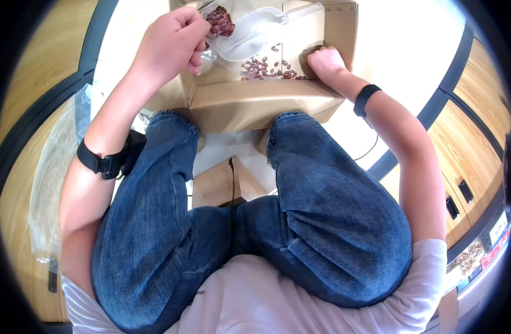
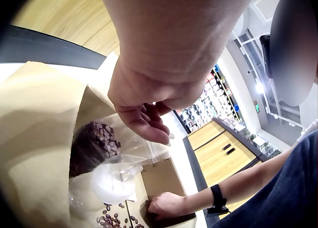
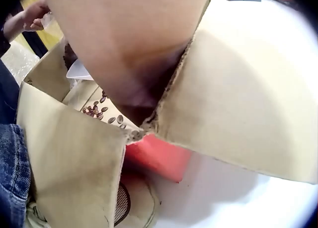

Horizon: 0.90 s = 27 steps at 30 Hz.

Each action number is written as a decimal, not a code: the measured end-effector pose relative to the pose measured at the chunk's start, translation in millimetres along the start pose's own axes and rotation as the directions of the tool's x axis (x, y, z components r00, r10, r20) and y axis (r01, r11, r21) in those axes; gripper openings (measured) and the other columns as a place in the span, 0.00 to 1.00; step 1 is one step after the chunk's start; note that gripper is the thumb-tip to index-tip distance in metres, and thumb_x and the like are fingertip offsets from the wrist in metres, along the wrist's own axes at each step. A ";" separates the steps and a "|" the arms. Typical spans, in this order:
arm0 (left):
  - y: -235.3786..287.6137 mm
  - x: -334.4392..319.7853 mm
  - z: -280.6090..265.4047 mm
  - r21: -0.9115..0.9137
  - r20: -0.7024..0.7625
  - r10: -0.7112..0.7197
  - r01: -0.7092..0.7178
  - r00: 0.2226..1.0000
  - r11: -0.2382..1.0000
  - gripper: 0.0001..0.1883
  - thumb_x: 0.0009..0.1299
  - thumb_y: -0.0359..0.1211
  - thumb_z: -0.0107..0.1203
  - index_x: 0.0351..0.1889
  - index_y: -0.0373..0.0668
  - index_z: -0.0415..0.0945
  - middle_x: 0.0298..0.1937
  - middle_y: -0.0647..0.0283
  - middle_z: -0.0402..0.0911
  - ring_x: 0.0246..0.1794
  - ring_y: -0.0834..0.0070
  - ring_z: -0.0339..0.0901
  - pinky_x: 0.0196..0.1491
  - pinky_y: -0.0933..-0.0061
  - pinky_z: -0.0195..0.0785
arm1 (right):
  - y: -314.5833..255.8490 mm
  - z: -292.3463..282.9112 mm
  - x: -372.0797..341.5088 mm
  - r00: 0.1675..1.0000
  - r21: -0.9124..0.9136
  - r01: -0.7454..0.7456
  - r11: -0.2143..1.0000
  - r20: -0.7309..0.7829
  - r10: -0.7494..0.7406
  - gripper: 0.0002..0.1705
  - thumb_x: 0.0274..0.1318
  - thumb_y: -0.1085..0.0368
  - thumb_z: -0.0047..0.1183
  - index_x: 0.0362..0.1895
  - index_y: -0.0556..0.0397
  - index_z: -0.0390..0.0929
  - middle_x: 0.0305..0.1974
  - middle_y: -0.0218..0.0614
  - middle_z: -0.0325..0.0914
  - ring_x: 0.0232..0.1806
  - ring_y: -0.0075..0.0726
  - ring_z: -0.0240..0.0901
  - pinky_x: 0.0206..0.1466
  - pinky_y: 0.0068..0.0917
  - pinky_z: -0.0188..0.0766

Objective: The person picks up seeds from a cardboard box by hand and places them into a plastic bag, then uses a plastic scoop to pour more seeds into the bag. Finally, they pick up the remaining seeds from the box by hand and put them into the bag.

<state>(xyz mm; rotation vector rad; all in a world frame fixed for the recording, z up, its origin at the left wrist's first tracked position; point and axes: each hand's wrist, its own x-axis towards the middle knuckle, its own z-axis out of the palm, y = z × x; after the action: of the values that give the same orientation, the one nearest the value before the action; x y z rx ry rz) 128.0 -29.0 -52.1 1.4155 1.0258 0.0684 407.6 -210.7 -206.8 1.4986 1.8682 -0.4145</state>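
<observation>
My left hand (image 1: 172,43) grips the top of a clear plastic bag at the left side of a cardboard box (image 1: 255,99). Dark red, seed-like pieces (image 1: 221,22) fill part of the bag; the left wrist view shows them (image 2: 102,138) below my left hand (image 2: 149,108). A translucent scoop (image 1: 241,44) lies in the box beside the bag. Loose pieces (image 1: 255,68) are scattered on the box floor. My right hand (image 1: 327,61) is down in the near right corner, by the loose pieces, its fingertips hidden. In the right wrist view, box walls partly hide it.
The box stands just beyond the person's knees (image 1: 322,145) on a white surface (image 1: 403,39). A crumpled plastic sheet (image 1: 58,167) lies at the left. Behind the box corner in the right wrist view is a red object (image 3: 159,158). Wooden cabinets (image 1: 467,161) stand at the right.
</observation>
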 end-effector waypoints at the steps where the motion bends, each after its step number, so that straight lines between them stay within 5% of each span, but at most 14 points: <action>1: -0.6 0.3 -0.3 0.034 -0.012 0.008 -0.007 1.000 0.999 0.13 0.73 0.36 0.49 0.26 0.43 0.67 0.20 0.70 0.71 0.15 0.84 0.70 0.18 0.82 0.68 | -1.6 0.2 0.5 1.000 -0.019 0.000 1.000 0.011 0.000 0.09 0.56 0.65 0.50 0.32 0.44 0.85 0.35 0.33 0.85 0.42 0.36 0.81 0.45 0.31 0.72; 6: 2.1 0.1 0.3 0.028 0.001 -0.001 0.001 1.000 1.000 0.13 0.73 0.36 0.49 0.26 0.42 0.66 0.20 0.69 0.70 0.15 0.84 0.71 0.18 0.81 0.68 | -0.2 -9.6 -4.5 1.000 -0.011 0.012 1.000 0.007 -0.012 0.10 0.56 0.65 0.50 0.32 0.47 0.85 0.37 0.35 0.85 0.41 0.40 0.81 0.44 0.35 0.74; 8: 3.4 -0.4 0.3 0.032 0.001 -0.002 0.002 1.000 0.999 0.13 0.73 0.36 0.49 0.26 0.42 0.66 0.20 0.69 0.71 0.15 0.84 0.71 0.18 0.81 0.68 | 5.1 -33.6 -10.6 0.990 0.276 -0.055 0.960 -0.109 0.088 0.09 0.55 0.64 0.51 0.32 0.49 0.84 0.34 0.39 0.84 0.38 0.44 0.82 0.43 0.37 0.77; 9: 2.9 -0.7 0.1 0.037 0.001 -0.005 0.004 1.000 0.999 0.13 0.73 0.36 0.49 0.26 0.42 0.66 0.21 0.69 0.71 0.15 0.84 0.71 0.19 0.81 0.68 | 5.6 -66.7 -21.5 0.985 0.417 -0.063 0.907 -0.122 0.124 0.08 0.53 0.62 0.55 0.31 0.50 0.83 0.30 0.41 0.83 0.35 0.45 0.82 0.41 0.37 0.78; 10: 2.4 -1.1 -0.1 0.042 0.002 -0.009 0.009 1.000 0.999 0.13 0.73 0.36 0.49 0.26 0.42 0.66 0.21 0.69 0.71 0.15 0.84 0.71 0.19 0.82 0.68 | 6.8 -74.0 -23.1 0.943 0.579 0.053 0.814 -0.298 0.151 0.09 0.51 0.58 0.60 0.30 0.49 0.82 0.27 0.39 0.82 0.31 0.43 0.81 0.39 0.37 0.77; 12: 1.3 0.8 -1.0 0.037 0.002 -0.016 0.016 1.000 0.999 0.12 0.71 0.35 0.49 0.26 0.41 0.69 0.21 0.68 0.73 0.17 0.84 0.72 0.21 0.80 0.69 | 2.0 -129.1 -36.4 0.928 0.821 0.169 0.545 -0.318 0.192 0.11 0.51 0.56 0.62 0.30 0.50 0.82 0.26 0.36 0.82 0.28 0.40 0.80 0.35 0.35 0.76; 14: 2.2 1.3 1.2 0.034 0.008 -0.019 0.019 1.000 0.999 0.10 0.68 0.34 0.49 0.26 0.39 0.71 0.21 0.67 0.75 0.18 0.83 0.74 0.22 0.79 0.71 | -8.2 -167.0 -44.1 0.879 0.808 0.292 0.511 -0.437 0.190 0.12 0.53 0.57 0.64 0.31 0.52 0.82 0.23 0.34 0.78 0.24 0.29 0.75 0.31 0.25 0.72; 15: 2.8 1.4 2.5 0.039 0.006 -0.018 0.018 1.000 0.999 0.10 0.68 0.34 0.49 0.26 0.39 0.71 0.22 0.67 0.75 0.19 0.84 0.74 0.23 0.79 0.71 | -8.5 -196.2 -65.6 0.866 0.839 0.419 0.348 -0.484 0.125 0.09 0.57 0.63 0.57 0.34 0.57 0.80 0.26 0.40 0.80 0.29 0.41 0.78 0.31 0.34 0.71; 17: 3.5 1.6 4.4 0.049 0.007 -0.019 0.018 1.000 0.999 0.10 0.68 0.34 0.49 0.27 0.38 0.71 0.22 0.67 0.75 0.19 0.84 0.74 0.23 0.79 0.71 | -27.9 -187.4 -41.2 0.696 0.699 0.557 0.449 -0.688 0.207 0.08 0.51 0.63 0.62 0.32 0.54 0.80 0.23 0.43 0.77 0.26 0.46 0.77 0.30 0.37 0.72; 21: 2.2 1.4 2.5 0.036 0.005 -0.015 0.015 1.000 0.999 0.10 0.69 0.33 0.49 0.27 0.38 0.71 0.22 0.66 0.75 0.18 0.84 0.74 0.22 0.80 0.71 | -36.3 -172.4 -30.0 0.554 0.601 0.678 0.423 -0.796 0.244 0.08 0.50 0.64 0.61 0.30 0.54 0.79 0.23 0.42 0.78 0.26 0.47 0.77 0.31 0.36 0.73; 23: 1.4 0.9 -0.1 0.024 0.001 -0.017 0.016 1.000 1.000 0.10 0.69 0.33 0.49 0.27 0.38 0.71 0.22 0.66 0.75 0.18 0.84 0.73 0.22 0.80 0.70 | -29.3 -157.8 -37.5 0.483 0.598 0.600 0.532 -0.801 0.355 0.10 0.56 0.59 0.62 0.36 0.51 0.84 0.23 0.32 0.78 0.24 0.25 0.74 0.31 0.21 0.71; 25: 0.8 -0.3 -1.7 0.047 -0.003 -0.007 0.008 1.000 0.999 0.12 0.75 0.35 0.48 0.29 0.41 0.67 0.22 0.68 0.72 0.15 0.84 0.71 0.19 0.82 0.68 | -16.3 -124.8 -42.7 0.507 0.597 0.602 0.529 -0.799 0.324 0.10 0.57 0.61 0.60 0.40 0.53 0.84 0.25 0.33 0.79 0.25 0.24 0.76 0.31 0.19 0.72; 27: -0.6 0.3 -5.6 0.048 -0.005 -0.003 0.003 1.000 0.999 0.12 0.75 0.35 0.48 0.29 0.41 0.67 0.21 0.68 0.72 0.15 0.84 0.71 0.19 0.81 0.68 | -13.1 -104.7 -49.2 0.853 0.915 0.273 0.296 -0.373 0.366 0.10 0.59 0.64 0.57 0.41 0.55 0.84 0.27 0.34 0.81 0.27 0.28 0.78 0.33 0.24 0.75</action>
<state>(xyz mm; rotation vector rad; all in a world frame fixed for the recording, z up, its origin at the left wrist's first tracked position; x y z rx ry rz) 124.4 -24.6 -51.8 1.4577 1.0397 0.0458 366.4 -183.6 -101.3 2.7135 2.0190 -1.4591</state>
